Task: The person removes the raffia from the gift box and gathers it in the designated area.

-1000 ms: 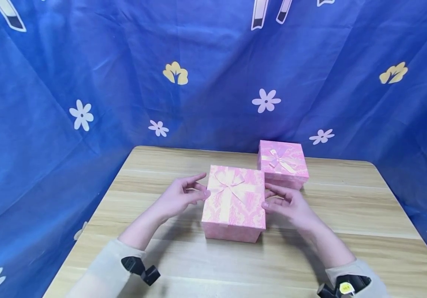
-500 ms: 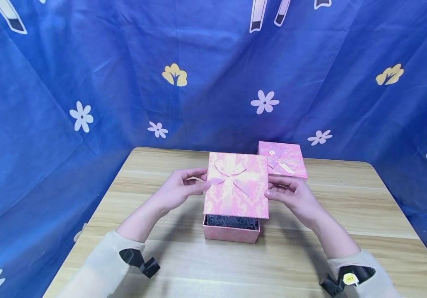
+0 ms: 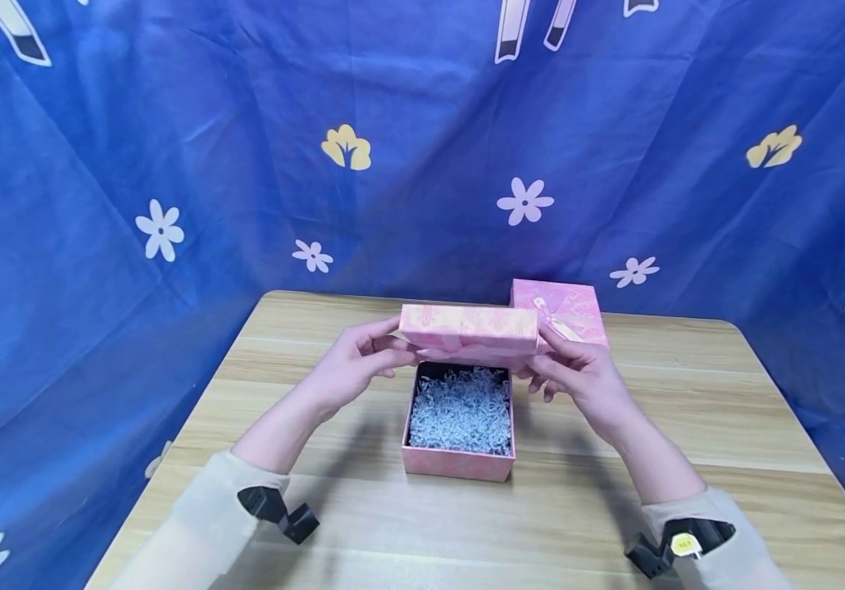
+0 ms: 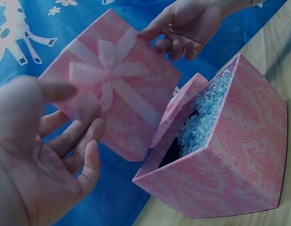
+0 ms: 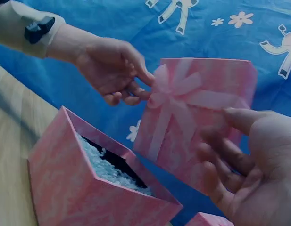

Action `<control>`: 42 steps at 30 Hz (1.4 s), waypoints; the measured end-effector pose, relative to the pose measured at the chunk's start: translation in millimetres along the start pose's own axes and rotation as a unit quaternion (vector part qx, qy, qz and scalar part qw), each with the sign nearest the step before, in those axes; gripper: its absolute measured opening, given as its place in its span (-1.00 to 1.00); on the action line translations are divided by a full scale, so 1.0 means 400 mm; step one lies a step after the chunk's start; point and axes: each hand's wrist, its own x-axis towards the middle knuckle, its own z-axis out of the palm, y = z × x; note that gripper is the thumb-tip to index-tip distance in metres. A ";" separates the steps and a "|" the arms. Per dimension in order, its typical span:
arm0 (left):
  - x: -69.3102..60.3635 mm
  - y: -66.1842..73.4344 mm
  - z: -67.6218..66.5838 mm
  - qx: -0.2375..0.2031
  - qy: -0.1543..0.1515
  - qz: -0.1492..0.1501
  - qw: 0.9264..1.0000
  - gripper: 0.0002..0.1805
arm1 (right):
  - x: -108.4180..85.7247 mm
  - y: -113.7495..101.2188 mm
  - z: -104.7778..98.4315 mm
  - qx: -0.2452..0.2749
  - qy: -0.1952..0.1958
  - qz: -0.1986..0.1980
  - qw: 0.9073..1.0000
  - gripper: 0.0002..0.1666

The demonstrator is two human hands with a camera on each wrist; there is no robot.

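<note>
Both my hands hold a pink gift box lid (image 3: 469, 326) by its opposite sides, over the far end of its box. My left hand (image 3: 354, 366) grips the left edge and my right hand (image 3: 586, 378) the right edge, thumbs on the lid. It is tipped up steeply; its bow (image 4: 110, 70) shows in the left wrist view. Below stands the uncovered pink box (image 3: 459, 465), upright on the table, with pale blue shredded paper (image 3: 461, 414) inside. The right wrist view shows the box (image 5: 103, 200) and the lid (image 5: 202, 127) apart. Some fingertips are hidden or blurred.
A second pink gift box (image 3: 568, 307), closed and with a bow, stands at the back right, partly behind the lid and my right hand. The wooden table (image 3: 688, 426) backs onto a blue patterned cloth (image 3: 422, 164).
The lid has come up off the box, moved away toward the back and tipped, so the shredded paper inside now shows. Both hands have moved with it. The box has stayed in place.
</note>
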 end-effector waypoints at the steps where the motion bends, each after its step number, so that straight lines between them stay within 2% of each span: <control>1: -0.001 0.001 0.000 -0.019 0.002 -0.007 1.000 -0.41 | 0.001 -0.003 -0.002 0.011 -0.013 0.002 1.000 -0.41; 4: -0.001 0.000 0.000 -0.071 0.014 -0.025 0.997 -0.39 | 0.003 -0.010 -0.007 0.045 -0.044 0.008 0.998 -0.47; 6: -0.001 -0.002 0.004 -0.083 0.020 -0.029 0.996 -0.42 | 0.005 -0.010 -0.006 0.050 -0.046 0.011 0.998 -0.47; 12: -0.007 -0.015 0.011 -0.064 0.022 -0.006 0.998 -0.45 | 0.002 0.002 0.002 -0.006 -0.001 0.001 1.000 -0.44; 23: -0.016 -0.028 -0.001 -0.037 -0.002 0.012 0.999 -0.39 | -0.001 0.016 -0.007 -0.030 -0.041 -0.020 0.998 -0.26; 34: -0.010 -0.033 -0.010 -0.028 -0.005 0.012 1.000 -0.40 | 0.010 0.015 -0.005 -0.047 -0.040 -0.008 0.998 -0.25; 42: -0.008 -0.030 -0.041 -0.029 0.000 0.016 0.999 -0.39 | 0.038 -0.005 0.014 -0.071 -0.042 0.010 0.997 -0.20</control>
